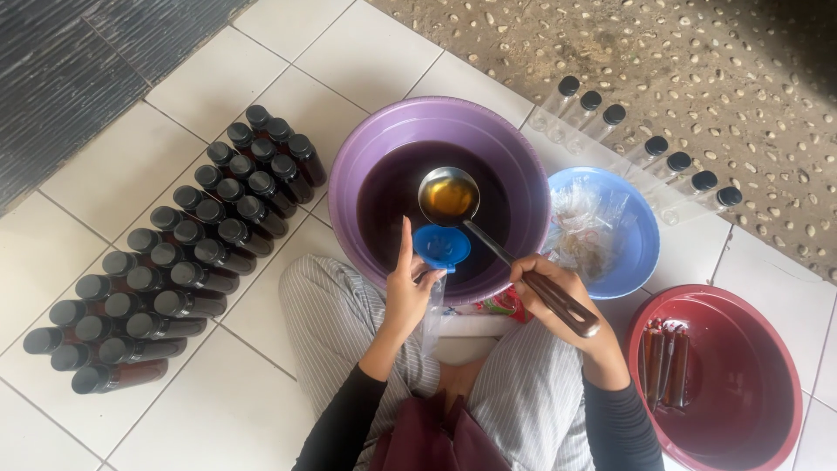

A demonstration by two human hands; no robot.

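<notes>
My left hand grips a small blue funnel with a thin clear plastic tube bag hanging under it, at the near rim of a purple basin of dark liquid. My right hand holds the dark handle of a metal ladle. The ladle's bowl is full of amber liquid and hovers over the basin just behind the funnel.
Several rows of dark capped bottles lie on the white tiles to the left. A blue bowl with plastic bags sits right of the basin. A red basin holds filled tubes. Empty capped bottles lie at the back right.
</notes>
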